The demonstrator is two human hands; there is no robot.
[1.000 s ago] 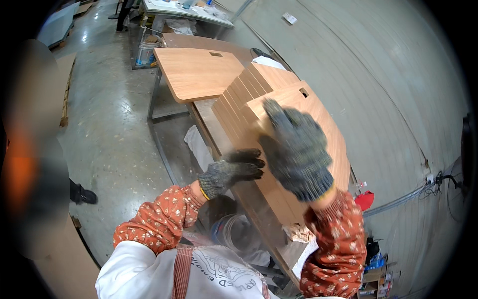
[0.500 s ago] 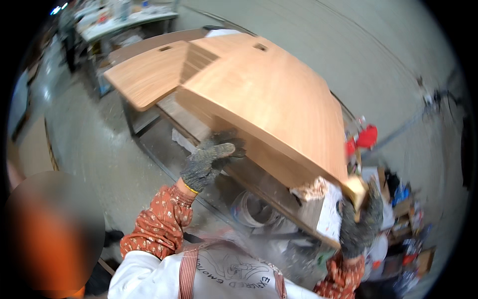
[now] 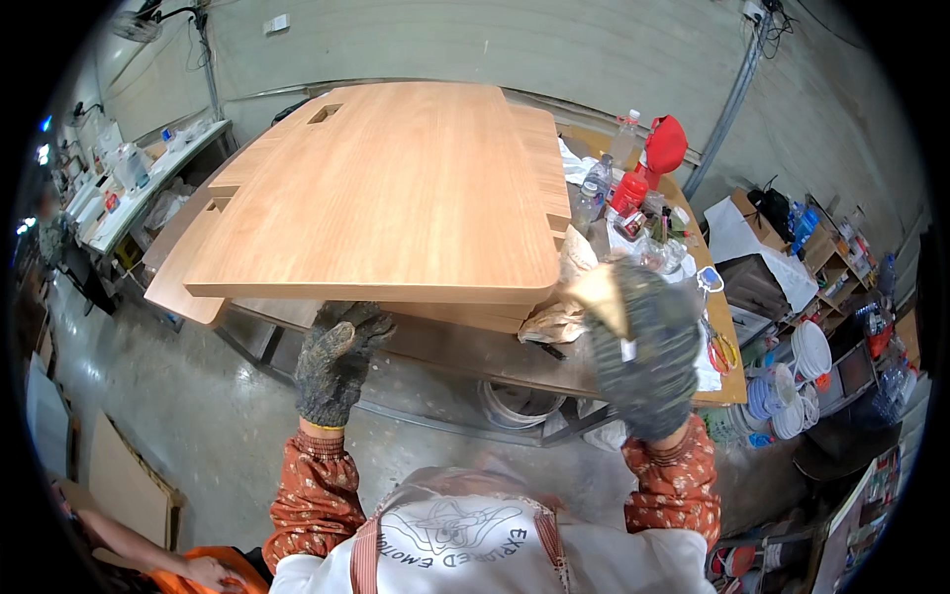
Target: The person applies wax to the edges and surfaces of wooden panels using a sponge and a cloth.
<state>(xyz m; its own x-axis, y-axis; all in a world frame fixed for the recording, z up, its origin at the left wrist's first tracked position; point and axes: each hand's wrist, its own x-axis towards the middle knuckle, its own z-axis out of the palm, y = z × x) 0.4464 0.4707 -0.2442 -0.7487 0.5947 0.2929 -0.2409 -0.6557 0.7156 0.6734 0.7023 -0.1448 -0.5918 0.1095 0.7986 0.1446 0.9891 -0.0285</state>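
Note:
A light wood-grain tabletop panel (image 3: 386, 198) with rounded corners and a small cutout lies on top of other matching panels. My left hand (image 3: 336, 361), in a dark grey knit glove, is just below the panel's front edge. Its fingers are loosely bent and apart, with nothing seen in them; whether the fingertips touch the underside cannot be made out. My right hand (image 3: 648, 346), gloved alike and smeared by motion, is beside the panel's front right corner. It grips a pale tan folded piece (image 3: 599, 300), whose material is unclear. A crumpled tan-and-white cloth (image 3: 556, 315) lies by that corner.
Bottles (image 3: 594, 186), a red cap-like object (image 3: 665, 147) and orange-handled scissors (image 3: 724, 351) crowd the side table at right. White buckets (image 3: 809, 351) and boxes stand beyond it. Another person's arm (image 3: 148, 549) shows at lower left. A white workbench (image 3: 148, 183) stands far left.
My view has turned and levelled toward the panel. My right hand, still gripping the tan piece, is now nearer the panel's right corner. My left hand has come beneath the front edge.

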